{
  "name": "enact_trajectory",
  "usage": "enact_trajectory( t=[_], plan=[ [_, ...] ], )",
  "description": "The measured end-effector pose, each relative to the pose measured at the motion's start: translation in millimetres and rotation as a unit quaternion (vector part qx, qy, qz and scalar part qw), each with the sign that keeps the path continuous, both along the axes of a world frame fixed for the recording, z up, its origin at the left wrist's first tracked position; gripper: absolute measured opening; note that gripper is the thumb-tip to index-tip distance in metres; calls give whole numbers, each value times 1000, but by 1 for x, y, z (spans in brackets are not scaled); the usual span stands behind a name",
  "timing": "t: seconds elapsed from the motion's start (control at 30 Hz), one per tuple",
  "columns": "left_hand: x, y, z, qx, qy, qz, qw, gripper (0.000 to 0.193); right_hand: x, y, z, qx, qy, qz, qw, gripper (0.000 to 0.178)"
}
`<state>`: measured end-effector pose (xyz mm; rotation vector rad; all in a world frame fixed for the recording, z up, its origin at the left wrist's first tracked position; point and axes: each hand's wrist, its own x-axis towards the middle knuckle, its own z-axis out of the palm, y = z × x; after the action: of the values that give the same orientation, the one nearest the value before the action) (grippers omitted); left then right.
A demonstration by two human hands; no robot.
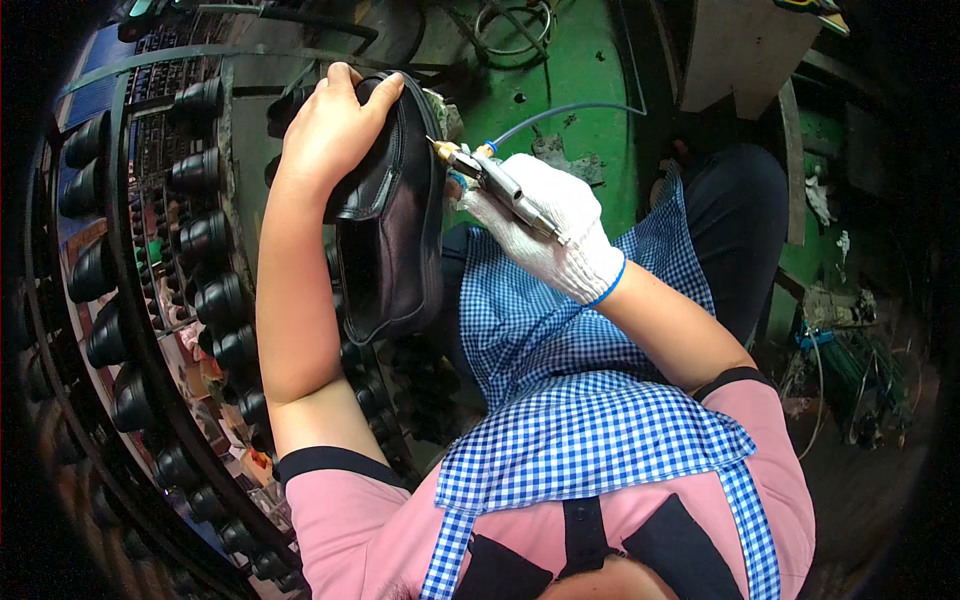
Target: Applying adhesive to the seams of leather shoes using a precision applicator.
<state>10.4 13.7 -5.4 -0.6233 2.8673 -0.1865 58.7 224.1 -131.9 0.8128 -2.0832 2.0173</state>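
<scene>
My bare left hand (335,125) grips the far end of a black leather shoe (408,225), with its thumb over the top and the other fingers hidden behind. The shoe is tilted up, its opening toward my lower left and its sole edge toward the right. In my right hand (555,215), which wears a white knit glove with a blue cuff, is a slim metal spray gun (500,185). The gun's brass nozzle points left and stands close to the shoe's edge; whether it touches I cannot tell. A blue air hose (560,110) runs from the gun.
On my left a metal rack (120,200) carries many black shoes (215,300). The floor (590,60) ahead is green, with a coiled ring (513,25) on it. A pale board (735,55) stands at the far right, and a tangle of cords (860,370) lies at the right.
</scene>
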Motion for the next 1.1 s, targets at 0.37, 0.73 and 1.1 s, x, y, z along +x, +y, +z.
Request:
enact_trajectory(
  t=[0.37, 0.73, 1.1],
  plan=[
    [2, -6, -6, 2, 35, 18, 999, 81, 13, 4, 2, -16, -4, 14, 1000, 15],
    [0, -21, -11, 14, 46, 28, 998, 83, 31, 17, 6, 38, 2, 58, 998, 15],
    [0, -27, -10, 28, 49, 47, 997, 87, 55, 32, 5, 109, 3, 117, 987, 18]
  ],
)
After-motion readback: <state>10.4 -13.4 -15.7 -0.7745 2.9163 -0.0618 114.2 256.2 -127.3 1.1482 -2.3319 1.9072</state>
